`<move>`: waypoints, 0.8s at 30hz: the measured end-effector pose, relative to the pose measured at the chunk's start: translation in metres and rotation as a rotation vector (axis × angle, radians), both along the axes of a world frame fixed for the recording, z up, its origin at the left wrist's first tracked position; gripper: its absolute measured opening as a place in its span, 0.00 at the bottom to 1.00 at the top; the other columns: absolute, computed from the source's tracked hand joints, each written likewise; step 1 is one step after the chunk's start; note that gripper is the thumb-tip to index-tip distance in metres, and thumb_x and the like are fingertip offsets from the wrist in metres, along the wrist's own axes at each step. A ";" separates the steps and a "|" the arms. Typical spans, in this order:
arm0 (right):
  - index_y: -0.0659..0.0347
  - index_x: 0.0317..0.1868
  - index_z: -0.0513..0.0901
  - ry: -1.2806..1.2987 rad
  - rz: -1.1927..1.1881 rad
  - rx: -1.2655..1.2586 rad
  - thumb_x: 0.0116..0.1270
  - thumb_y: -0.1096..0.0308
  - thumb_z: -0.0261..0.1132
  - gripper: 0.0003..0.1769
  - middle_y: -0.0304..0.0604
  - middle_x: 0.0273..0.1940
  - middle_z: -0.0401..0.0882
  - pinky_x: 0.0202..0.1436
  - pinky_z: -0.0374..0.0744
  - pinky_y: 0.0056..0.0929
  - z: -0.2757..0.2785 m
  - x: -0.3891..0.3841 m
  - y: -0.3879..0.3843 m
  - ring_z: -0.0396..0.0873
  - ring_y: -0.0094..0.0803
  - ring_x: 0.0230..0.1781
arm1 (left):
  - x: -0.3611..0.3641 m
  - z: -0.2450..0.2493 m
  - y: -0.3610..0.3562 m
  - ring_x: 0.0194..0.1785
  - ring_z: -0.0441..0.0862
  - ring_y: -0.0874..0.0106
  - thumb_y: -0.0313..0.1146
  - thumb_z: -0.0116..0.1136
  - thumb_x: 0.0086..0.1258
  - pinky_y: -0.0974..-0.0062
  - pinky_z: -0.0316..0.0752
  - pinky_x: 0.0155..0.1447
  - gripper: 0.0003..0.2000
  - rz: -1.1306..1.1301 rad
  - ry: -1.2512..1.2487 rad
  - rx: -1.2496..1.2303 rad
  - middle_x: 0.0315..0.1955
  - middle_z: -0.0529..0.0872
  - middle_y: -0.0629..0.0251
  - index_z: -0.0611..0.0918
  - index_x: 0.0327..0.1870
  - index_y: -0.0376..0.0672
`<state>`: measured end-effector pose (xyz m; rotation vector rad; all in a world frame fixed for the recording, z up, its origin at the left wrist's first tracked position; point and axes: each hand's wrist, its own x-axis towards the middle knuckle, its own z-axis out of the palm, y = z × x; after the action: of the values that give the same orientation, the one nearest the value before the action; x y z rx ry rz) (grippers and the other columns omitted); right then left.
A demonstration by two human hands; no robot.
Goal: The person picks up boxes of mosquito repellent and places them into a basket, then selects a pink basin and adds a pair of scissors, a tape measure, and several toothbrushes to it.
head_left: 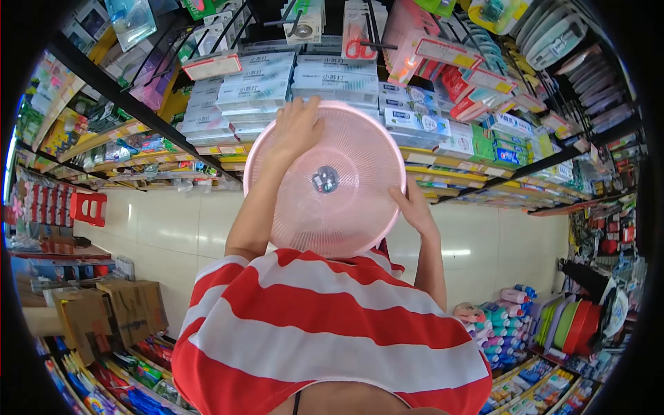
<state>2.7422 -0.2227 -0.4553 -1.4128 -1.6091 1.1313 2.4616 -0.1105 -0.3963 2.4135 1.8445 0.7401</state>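
A round pink plastic colander basket [360, 149] is held in front of my striped shirt, with its open side facing up toward me. A round dark patch shows at the centre of its base. My left hand [299, 130] reaches across the basket to the far rim, its fingers bent over the edge and its thumb on the inner side. At the right rim my right hand [412, 206] grips the edge, thumb inside and fingers mostly hidden beneath. Just beyond the basket, stacked white and blue toothpaste boxes [256, 86] fill a shelf.
Hooks with hanging packs [408, 41] project above the shelf. Green toothpaste boxes [505, 152] stand at the right. Behind me are cardboard boxes [131, 304], a red stool [88, 209], bottles [508, 321] and coloured basins [570, 325]. Pale tiles [173, 221] cover the floor.
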 end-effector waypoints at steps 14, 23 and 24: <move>0.69 0.65 0.58 -0.011 -0.032 0.390 0.60 0.66 0.65 0.37 0.58 0.62 0.64 0.62 0.69 0.35 0.069 -0.062 0.234 0.66 0.45 0.64 | -0.014 -0.008 -0.033 0.45 0.73 0.53 0.38 0.59 0.59 0.55 0.65 0.48 0.22 0.471 0.027 0.051 0.39 0.76 0.52 0.72 0.55 0.46; 0.70 0.61 0.62 -0.019 -0.062 0.458 0.57 0.65 0.67 0.35 0.56 0.55 0.70 0.60 0.68 0.38 0.056 -0.070 0.270 0.69 0.41 0.58 | -0.006 -0.011 -0.064 0.44 0.73 0.52 0.38 0.59 0.58 0.55 0.65 0.46 0.21 0.667 0.070 0.104 0.39 0.75 0.51 0.73 0.54 0.45; 0.70 0.60 0.63 -0.013 -0.072 0.469 0.57 0.66 0.68 0.34 0.55 0.53 0.72 0.59 0.69 0.37 0.053 -0.070 0.274 0.71 0.40 0.55 | -0.007 -0.011 -0.066 0.44 0.73 0.52 0.38 0.59 0.58 0.55 0.65 0.46 0.21 0.670 0.080 0.124 0.40 0.75 0.51 0.73 0.54 0.45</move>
<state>2.6717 0.0510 -0.4025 -1.1554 -1.6797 0.6455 2.4544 -0.1770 -0.4071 1.8777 2.7501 0.7983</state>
